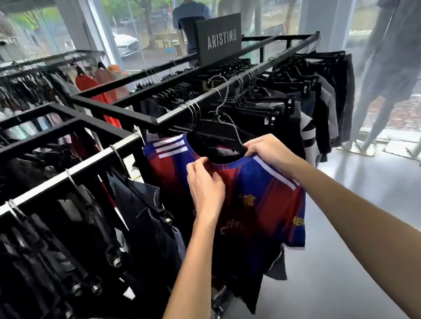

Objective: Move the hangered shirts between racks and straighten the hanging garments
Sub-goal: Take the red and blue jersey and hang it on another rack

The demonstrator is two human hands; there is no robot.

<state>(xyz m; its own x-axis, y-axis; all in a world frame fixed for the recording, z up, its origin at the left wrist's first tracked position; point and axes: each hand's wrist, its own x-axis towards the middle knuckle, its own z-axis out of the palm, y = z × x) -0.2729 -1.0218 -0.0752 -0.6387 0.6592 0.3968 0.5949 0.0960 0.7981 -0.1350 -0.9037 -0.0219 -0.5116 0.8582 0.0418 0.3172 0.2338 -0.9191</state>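
Your left hand [205, 185] pinched the red-and-blue shirt [256, 202] at its collar, fingers curled into the fabric. Your right hand [267, 150] gripped the collar's other side, the shirt hanging below both, beneath the black rack [140, 121].

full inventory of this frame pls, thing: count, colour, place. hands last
jersey: 1, red and blue with white shoulder stripes, centre, held at the collar
hanger: 1, black with a wire hook, above the jersey's neckline; whether it rests on a rail cannot be told
centre rack: 1, black metal frame, mid-frame, hung with dark garments
left rack: 1, black frame with a pale rail, hung with black garments
brand sign: 1, dark grey with white letters, on the centre rack
mannequins: 3 at least, pale, two at the window, one at right
car: 1, white, outside the window
hands: left and right, both gripping the jersey's collar
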